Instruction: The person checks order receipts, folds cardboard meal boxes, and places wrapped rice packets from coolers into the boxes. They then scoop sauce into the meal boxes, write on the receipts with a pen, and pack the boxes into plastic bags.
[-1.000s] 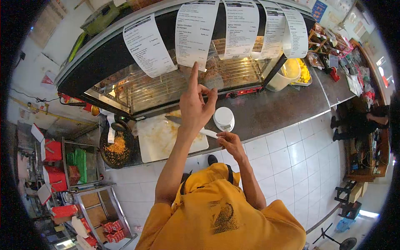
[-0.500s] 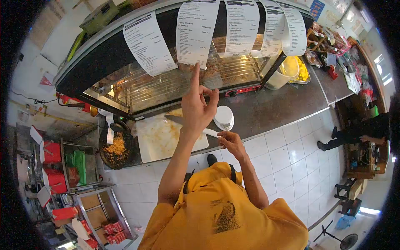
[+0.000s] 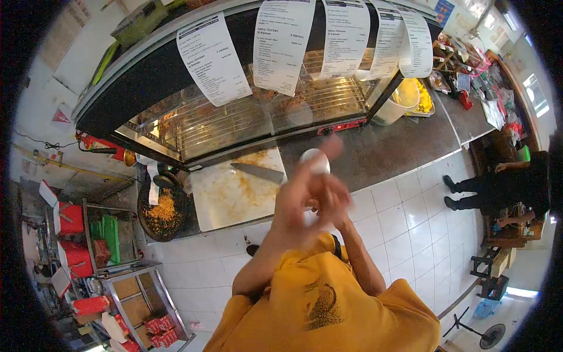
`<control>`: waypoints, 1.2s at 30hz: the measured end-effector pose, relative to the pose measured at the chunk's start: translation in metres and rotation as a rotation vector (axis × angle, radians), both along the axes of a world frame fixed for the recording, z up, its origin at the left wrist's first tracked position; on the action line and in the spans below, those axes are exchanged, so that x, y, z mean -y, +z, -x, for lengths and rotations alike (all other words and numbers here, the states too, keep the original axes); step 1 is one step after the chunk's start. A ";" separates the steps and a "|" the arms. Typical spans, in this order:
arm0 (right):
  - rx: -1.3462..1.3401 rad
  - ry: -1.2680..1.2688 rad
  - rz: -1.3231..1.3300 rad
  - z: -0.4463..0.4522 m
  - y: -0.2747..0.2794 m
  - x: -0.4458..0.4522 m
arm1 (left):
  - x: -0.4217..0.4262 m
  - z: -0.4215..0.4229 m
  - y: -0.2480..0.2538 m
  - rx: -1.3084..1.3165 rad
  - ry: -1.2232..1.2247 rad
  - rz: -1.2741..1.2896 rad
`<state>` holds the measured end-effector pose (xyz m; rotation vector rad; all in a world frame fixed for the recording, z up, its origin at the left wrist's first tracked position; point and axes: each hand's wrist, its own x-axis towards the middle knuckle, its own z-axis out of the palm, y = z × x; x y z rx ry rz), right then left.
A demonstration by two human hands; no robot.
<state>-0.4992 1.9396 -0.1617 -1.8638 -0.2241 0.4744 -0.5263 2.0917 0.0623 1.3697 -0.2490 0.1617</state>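
Observation:
My left hand [image 3: 305, 196], smeared by motion, is over the counter's front edge and partly covers a round white scale [image 3: 316, 161]. Behind it, mostly hidden, is my right hand [image 3: 340, 212]; its fingers and anything in them do not show clearly. Left of my hands a knife [image 3: 258, 172] lies on the stained white cutting board [image 3: 234, 193]. Above, several printed paper slips [image 3: 280, 47] hang over the front of a lit glass display case [image 3: 223, 126].
A black mortar [image 3: 158, 226] with orange shreds stands left of the board. At right are a white bucket [image 3: 402, 102] and a tray of yellow food [image 3: 427, 100]. Another person [image 3: 504, 188] stands at the far right. A metal rack [image 3: 167, 290] is at lower left.
My left hand has dropped from pointing at a paper slip and come down to my right hand. The knife is now uncovered. The other person's legs and arms have shifted at the right.

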 end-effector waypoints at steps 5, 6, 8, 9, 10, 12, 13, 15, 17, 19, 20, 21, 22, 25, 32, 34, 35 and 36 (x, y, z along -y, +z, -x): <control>-0.295 0.033 -0.147 0.004 -0.036 -0.005 | -0.015 0.077 0.027 0.089 -0.570 0.450; -0.290 0.045 -0.138 0.004 -0.036 -0.006 | -0.019 0.083 0.023 0.087 -0.655 0.516; -0.286 0.066 -0.119 0.008 -0.038 -0.009 | -0.026 0.091 0.017 0.080 -0.746 0.584; -0.279 0.061 -0.125 0.010 -0.039 -0.009 | -0.028 0.094 0.014 0.076 -0.781 0.614; -0.271 0.057 -0.130 0.010 -0.040 -0.010 | -0.030 0.094 0.012 0.078 -0.806 0.630; -0.267 0.052 -0.145 0.008 -0.040 -0.011 | -0.032 0.096 0.010 0.080 -0.847 0.660; -0.272 0.050 -0.156 0.007 -0.038 -0.012 | -0.033 0.097 0.009 0.081 -0.864 0.671; -0.263 0.060 -0.150 0.006 -0.040 -0.013 | -0.034 0.098 0.007 0.085 -0.892 0.683; -0.230 0.087 -0.113 0.005 -0.043 -0.013 | -0.035 0.098 0.007 0.087 -0.916 0.694; -0.282 0.056 -0.187 0.008 -0.042 -0.013 | -0.036 0.100 0.007 0.088 -0.934 0.715; -0.307 0.040 -0.225 0.009 -0.041 -0.013 | -0.035 0.100 0.006 0.086 -0.936 0.728; -0.304 0.039 -0.199 0.009 -0.040 -0.012 | -0.036 0.102 0.006 0.085 -0.945 0.731; -0.302 0.038 -0.174 0.009 -0.039 -0.012 | -0.036 0.104 0.005 0.086 -0.949 0.735; -0.246 0.056 -0.105 0.008 -0.044 -0.011 | -0.038 0.106 0.006 0.094 -0.959 0.752; -0.262 0.064 -0.135 0.007 -0.044 -0.012 | -0.043 0.109 0.010 0.111 -0.953 0.769; -0.304 0.056 -0.151 0.008 -0.041 -0.012 | -0.045 0.109 0.013 0.120 -0.943 0.774; -0.325 0.053 -0.158 0.008 -0.039 -0.012 | -0.047 0.108 0.014 0.122 -0.924 0.775; -0.318 0.055 -0.154 0.008 -0.038 -0.013 | -0.047 0.108 0.016 0.125 -0.902 0.785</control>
